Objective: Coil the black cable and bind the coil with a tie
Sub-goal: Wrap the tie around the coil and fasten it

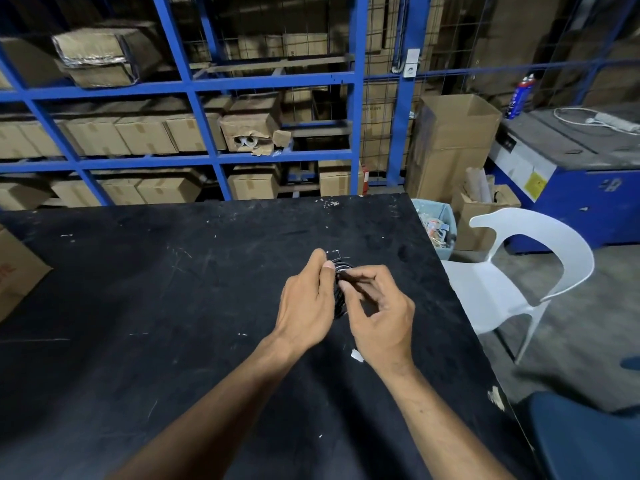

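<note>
A small coil of black cable [340, 299] is held upright between both hands, just above the black table [173, 289]. My left hand [306, 303] grips the coil's left side, thumb and forefinger at its top. My right hand [379, 317] pinches a thin dark piece [349, 277] at the coil's upper part; whether it is the cable's end or a tie I cannot tell. A thin white strand [335, 251] shows just beyond the coil's top. Most of the coil is hidden by my fingers.
A white plastic chair [519, 271] stands right of the table. Beyond it are a bin [438, 223], cardboard boxes [450, 143] and a blue machine [571, 188]. Blue shelving [194, 88] with cartons runs behind the table. A carton [14, 271] sits at the table's left edge.
</note>
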Demonstrator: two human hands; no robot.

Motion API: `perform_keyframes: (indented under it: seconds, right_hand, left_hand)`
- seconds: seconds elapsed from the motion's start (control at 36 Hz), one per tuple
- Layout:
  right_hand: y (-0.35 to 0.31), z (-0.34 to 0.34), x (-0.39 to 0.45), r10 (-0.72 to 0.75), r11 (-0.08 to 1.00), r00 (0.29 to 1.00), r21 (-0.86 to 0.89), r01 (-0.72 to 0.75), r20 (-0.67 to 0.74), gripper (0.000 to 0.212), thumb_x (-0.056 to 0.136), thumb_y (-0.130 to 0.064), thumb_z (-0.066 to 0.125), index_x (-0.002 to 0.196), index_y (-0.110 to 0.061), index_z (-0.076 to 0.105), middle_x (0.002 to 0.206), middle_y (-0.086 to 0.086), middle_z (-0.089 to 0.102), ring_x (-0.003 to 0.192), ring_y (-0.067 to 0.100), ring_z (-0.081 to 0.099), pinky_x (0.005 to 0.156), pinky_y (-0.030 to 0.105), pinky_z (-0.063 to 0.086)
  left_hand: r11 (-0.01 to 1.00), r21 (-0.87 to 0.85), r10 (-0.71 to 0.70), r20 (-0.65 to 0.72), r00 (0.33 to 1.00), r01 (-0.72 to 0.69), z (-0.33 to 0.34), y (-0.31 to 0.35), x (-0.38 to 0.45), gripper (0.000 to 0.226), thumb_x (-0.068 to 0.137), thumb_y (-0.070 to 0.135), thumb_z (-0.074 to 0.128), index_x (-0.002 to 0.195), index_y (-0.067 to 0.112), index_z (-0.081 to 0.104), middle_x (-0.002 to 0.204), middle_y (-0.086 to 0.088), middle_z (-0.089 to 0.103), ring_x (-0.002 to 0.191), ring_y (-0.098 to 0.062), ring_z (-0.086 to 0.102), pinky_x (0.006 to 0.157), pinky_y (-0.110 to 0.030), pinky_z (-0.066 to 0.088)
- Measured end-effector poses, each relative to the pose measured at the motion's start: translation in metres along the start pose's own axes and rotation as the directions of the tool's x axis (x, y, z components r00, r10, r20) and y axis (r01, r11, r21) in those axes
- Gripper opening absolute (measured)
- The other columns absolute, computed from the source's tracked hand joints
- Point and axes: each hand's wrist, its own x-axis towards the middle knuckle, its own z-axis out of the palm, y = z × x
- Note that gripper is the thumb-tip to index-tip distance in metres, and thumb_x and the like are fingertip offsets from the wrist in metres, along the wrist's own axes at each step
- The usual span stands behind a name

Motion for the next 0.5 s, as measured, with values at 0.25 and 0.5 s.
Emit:
perform_keyframes:
  seconds: [0.25,0.5]
  right_hand:
    - [-0.004,-0.016,0.008,-0.116,0.964,0.980,-0.219,0.150,0.159,0.014,0.092,-0.004,0.073,0.101,-0.013,0.077,0.096,-0.008,0.077,0.085,0.008,0.074,0.074,0.022,0.059]
    - [-0.009,-0.041,0.043,-0.032,0.978,0.933,-0.181,0.103,0.358,0.009,0.087,-0.009,0.085,0.090,-0.016,0.079,0.090,-0.008,0.074,0.084,0.015,0.072,0.076,0.041,0.057]
  left_hand:
    - [0.992,0.108,0.067,0.039,0.997,-0.071,-0.005,-0.007,0.000,0.022,0.110,0.029,0.036,0.088,0.024,0.038,0.059,0.002,0.053,0.051,-0.018,0.048,0.054,-0.041,0.045]
    - [0.962,0.210,0.157,0.099,0.983,-0.175,-0.014,-0.019,-0.004,0.021,0.106,0.028,0.038,0.084,0.029,0.035,0.055,0.003,0.038,0.053,-0.018,0.038,0.052,-0.027,0.028]
